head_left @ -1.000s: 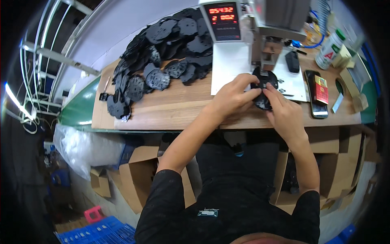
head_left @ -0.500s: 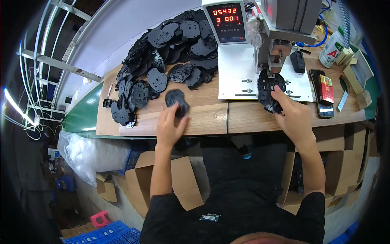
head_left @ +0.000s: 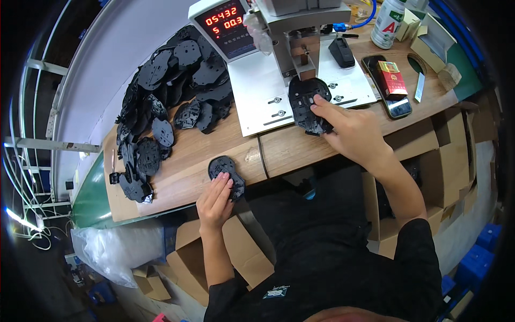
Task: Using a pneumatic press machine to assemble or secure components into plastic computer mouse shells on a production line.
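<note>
Under the head of a bench press (head_left: 306, 51), a black plastic shell (head_left: 309, 107), shaped like the base of a computer mouse, lies on the white metal plate (head_left: 257, 110) and overhangs its front edge. My right hand (head_left: 354, 131) grips that shell at its near right side, thumb and fingers closed on it. A second black plastic shell (head_left: 225, 163) sits at the table's front edge, left of the press. My left hand (head_left: 213, 201) holds it, fingers pressed together over its near part. A large pile of similar black shells (head_left: 161, 80) covers the table's back left.
A control box (head_left: 225, 27) with a red display stands left of the press. On the right are a phone (head_left: 398, 107), a red box (head_left: 391, 80), a white bottle (head_left: 387, 24) and a black device (head_left: 341, 52). Open cardboard boxes (head_left: 450, 161) stand below the table edge.
My left hand has drawn the second shell nearer, to the table's front edge. My right hand still holds its shell under the press. The whole view has turned and shifted.
</note>
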Demonstrator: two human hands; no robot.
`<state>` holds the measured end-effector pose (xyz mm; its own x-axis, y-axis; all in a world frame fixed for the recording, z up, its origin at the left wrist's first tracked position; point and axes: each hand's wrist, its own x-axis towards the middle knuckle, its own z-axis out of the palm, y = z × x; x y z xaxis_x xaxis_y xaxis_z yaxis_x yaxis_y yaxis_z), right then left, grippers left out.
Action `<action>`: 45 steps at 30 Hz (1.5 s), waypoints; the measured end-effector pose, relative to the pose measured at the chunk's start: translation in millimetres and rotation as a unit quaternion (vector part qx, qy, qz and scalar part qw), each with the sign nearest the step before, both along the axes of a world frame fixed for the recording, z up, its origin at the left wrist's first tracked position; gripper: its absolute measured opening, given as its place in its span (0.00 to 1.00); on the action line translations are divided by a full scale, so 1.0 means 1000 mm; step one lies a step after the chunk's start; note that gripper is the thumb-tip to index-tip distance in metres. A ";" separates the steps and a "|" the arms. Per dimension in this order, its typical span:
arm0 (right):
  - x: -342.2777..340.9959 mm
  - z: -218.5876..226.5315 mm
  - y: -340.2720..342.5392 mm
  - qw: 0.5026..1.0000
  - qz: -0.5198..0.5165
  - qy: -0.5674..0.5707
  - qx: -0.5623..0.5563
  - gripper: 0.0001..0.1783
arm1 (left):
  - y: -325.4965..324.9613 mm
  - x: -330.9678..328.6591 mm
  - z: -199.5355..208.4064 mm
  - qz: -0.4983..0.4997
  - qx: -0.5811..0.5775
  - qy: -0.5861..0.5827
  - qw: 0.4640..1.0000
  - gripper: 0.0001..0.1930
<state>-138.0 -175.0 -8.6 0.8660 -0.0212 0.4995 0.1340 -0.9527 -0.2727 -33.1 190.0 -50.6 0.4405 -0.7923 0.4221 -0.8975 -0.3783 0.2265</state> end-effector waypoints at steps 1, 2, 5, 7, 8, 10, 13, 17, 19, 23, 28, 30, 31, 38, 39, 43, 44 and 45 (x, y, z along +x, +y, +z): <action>-0.001 0.000 -0.001 1.000 -0.001 0.004 -0.002 0.24 | -0.003 0.001 -0.003 -0.004 -0.037 -0.026 0.999 0.20; -0.002 0.000 -0.001 1.000 -0.001 0.008 -0.004 0.24 | -0.006 0.001 -0.005 -0.007 -0.074 -0.051 0.996 0.19; -0.002 -0.001 -0.001 1.000 0.004 0.000 -0.003 0.24 | -0.010 -0.001 -0.005 0.042 -0.086 -0.076 0.992 0.14; -0.002 0.001 0.001 1.000 0.001 0.022 -0.002 0.25 | -0.009 0.001 -0.007 0.057 -0.106 -0.078 0.990 0.12; -0.003 0.002 0.002 0.999 0.000 0.044 -0.002 0.26 | -0.009 0.001 -0.006 0.075 -0.126 -0.081 0.986 0.10; -0.004 0.005 0.001 0.999 0.000 0.051 -0.009 0.26 | -0.015 0.002 -0.002 0.081 -0.135 -0.080 0.984 0.07; -0.003 0.007 -0.004 0.999 0.006 0.037 -0.008 0.25 | -0.043 0.006 0.012 0.000 -0.157 -0.080 0.984 0.09; 0.008 0.036 -0.030 0.995 0.012 0.036 0.092 0.18 | -0.100 0.014 0.042 -0.101 -0.134 -0.110 0.980 0.09; -0.010 0.053 -0.039 0.989 0.004 0.025 0.147 0.17 | -0.132 0.023 0.047 -0.201 -0.131 -0.100 0.966 0.09; -0.083 0.037 -0.041 0.956 -0.026 -0.015 0.292 0.22 | -0.174 0.033 0.059 -0.247 -0.099 -0.140 0.954 0.13; -0.221 -0.044 -0.051 0.880 -0.316 -0.038 0.352 0.21 | -0.212 0.042 0.044 -0.222 -0.092 -0.124 0.963 0.16; -0.268 -0.072 -0.056 0.811 -0.437 0.033 0.388 0.19 | -0.212 0.038 0.040 -0.202 -0.097 -0.110 0.968 0.17; -0.284 -0.087 -0.064 0.810 -0.440 0.041 0.386 0.19 | -0.213 0.036 0.038 -0.194 -0.105 -0.104 0.970 0.18; -0.243 -0.067 -0.068 0.840 -0.312 0.207 0.392 0.34 | -0.210 0.033 0.041 -0.179 -0.095 -0.049 0.978 0.22; -0.227 -0.054 -0.064 0.855 -0.261 0.203 0.401 0.34 | -0.210 0.033 0.037 -0.180 -0.096 -0.051 0.978 0.22; -0.128 0.003 -0.040 0.948 -0.013 0.076 0.310 0.28 | -0.205 0.039 0.026 -0.188 -0.110 -0.058 0.974 0.23; -0.104 0.010 -0.036 0.962 0.023 0.056 0.265 0.29 | -0.202 0.038 0.027 -0.184 -0.115 -0.060 0.974 0.23; -0.083 0.014 -0.033 0.974 0.057 0.034 0.218 0.30 | -0.202 0.037 0.028 -0.184 -0.111 -0.056 0.975 0.23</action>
<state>-221.0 -208.2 5.8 0.9057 -0.1195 0.4068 0.2008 -0.7242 -0.6597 3.6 -12.2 -22.4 0.0845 -0.7714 0.6307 -0.9870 0.0221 0.1593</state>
